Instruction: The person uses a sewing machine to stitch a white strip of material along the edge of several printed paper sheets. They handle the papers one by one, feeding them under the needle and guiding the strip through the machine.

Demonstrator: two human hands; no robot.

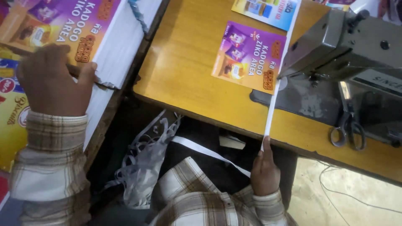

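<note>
As the work stands: a long white fabric tape (272,109) runs taut from under the head of the grey metal sewing machine (347,42), along the right edge of a purple printed paper card (249,56), to the front edge of the varnished yellow wooden table (184,67). I judge this to be the stitching of tape to card, with this card partway through.
Right hand (265,171): thumb and fingers closed on the tape just below the table edge, pulling it straight towards the body.
Left hand (52,79): laid on a thick stack of purple-topped printed sheets (119,46) well to the left, thumb against the stack's edge. The fingers are curled out of sight, so I cannot tell whether they pinch a sheet.
Next move calls for: an even pull on the tape, kept in line with the card's edge. The top sheet must also be peeled off singly, which I judge fiddly with one hand.
Count, hands: two, both in plaid sleeves.
Count, cards on the table: one purple, plus one yellow and blue printed card (266,8) cut off by the top of the frame.
Count, stacks: one.
Count, machines: one.
Count, scissors: one pair of steel scissors (347,130), lying on the machine bed.
Count, tape: one taut run, one slack run across the lap, and one tangle of pale loose strips (142,165) below the table.
</note>
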